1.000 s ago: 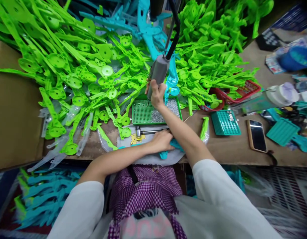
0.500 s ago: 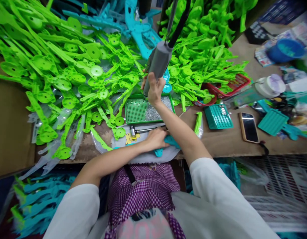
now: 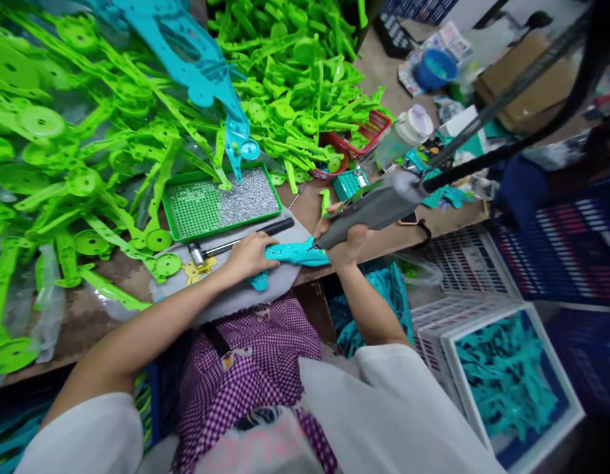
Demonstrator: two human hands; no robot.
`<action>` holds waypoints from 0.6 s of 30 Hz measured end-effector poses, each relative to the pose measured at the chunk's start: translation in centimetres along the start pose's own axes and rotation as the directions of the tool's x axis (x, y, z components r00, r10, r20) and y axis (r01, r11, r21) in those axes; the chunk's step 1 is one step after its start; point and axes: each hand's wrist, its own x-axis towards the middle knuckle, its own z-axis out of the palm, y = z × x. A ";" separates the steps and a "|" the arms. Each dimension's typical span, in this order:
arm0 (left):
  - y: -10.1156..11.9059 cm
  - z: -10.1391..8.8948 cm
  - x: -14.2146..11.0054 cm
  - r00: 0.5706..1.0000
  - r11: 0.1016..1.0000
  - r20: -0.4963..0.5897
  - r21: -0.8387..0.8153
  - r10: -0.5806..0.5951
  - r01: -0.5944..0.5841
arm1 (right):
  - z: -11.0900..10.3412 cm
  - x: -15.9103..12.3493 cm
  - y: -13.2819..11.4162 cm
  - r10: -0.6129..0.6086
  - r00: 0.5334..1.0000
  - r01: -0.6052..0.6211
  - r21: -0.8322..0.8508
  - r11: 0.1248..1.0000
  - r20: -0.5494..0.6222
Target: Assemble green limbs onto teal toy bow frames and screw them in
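My right hand (image 3: pixel 345 245) is wrapped round a grey electric screwdriver (image 3: pixel 379 205), which is tilted with its tip at the right part of a turquoise plastic piece (image 3: pixel 300 251). My left hand (image 3: pixel 250 255) grips the left end of that piece and presses it on a grey cloth (image 3: pixel 280 289). Just beyond the left hand lies a hammer (image 3: pixel 236 243) with a black handle. Behind it a green tray (image 3: pixel 186 232) holds many small silver screws (image 3: pixel 250 197). Whether the tip sits in a screw is too small to tell.
Lime-green plastic parts (image 3: pixel 87 178) pile up across the left and back, with a large turquoise part (image 3: pixel 196 72) among them. A red basket (image 3: pixel 377 131), a teal box (image 3: pixel 349 184) and a clear jar (image 3: pixel 398 138) stand right. A white-rimmed crate (image 3: pixel 556 421) of turquoise parts sits lower right.
My right hand has brought the screwdriver from over the screw tray down to the turquoise piece, tilting it. My left hand still holds the piece. The view has swung right.
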 end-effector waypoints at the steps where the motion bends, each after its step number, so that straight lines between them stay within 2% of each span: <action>1: 0.0 0.1 0.0 1.000 1.000 -0.006 0.004 0.003 -0.003 | -0.1 -0.3 0.5 0.016 0.999 -0.017 0.008 1.000 0.029; 4: -0.1 0.3 0.0 1.000 1.000 -0.027 0.025 0.014 -0.014 | 0.2 -0.7 1.8 0.040 0.995 -0.043 0.036 0.998 0.088; 9: 0.0 0.4 -0.1 0.999 0.999 -0.040 0.046 -0.020 0.022 | 0.4 -0.7 3.3 0.020 0.994 -0.028 0.078 0.997 0.109; 15: 0.1 0.2 -0.1 0.999 0.999 -0.027 0.039 -0.018 0.019 | 0.3 -0.4 4.6 0.003 0.991 -0.005 0.014 1.000 0.130; 18: 0.1 0.2 -0.1 1.000 0.999 -0.019 0.033 -0.016 0.017 | 0.3 -0.5 4.8 -0.006 0.988 -0.003 0.058 0.998 0.155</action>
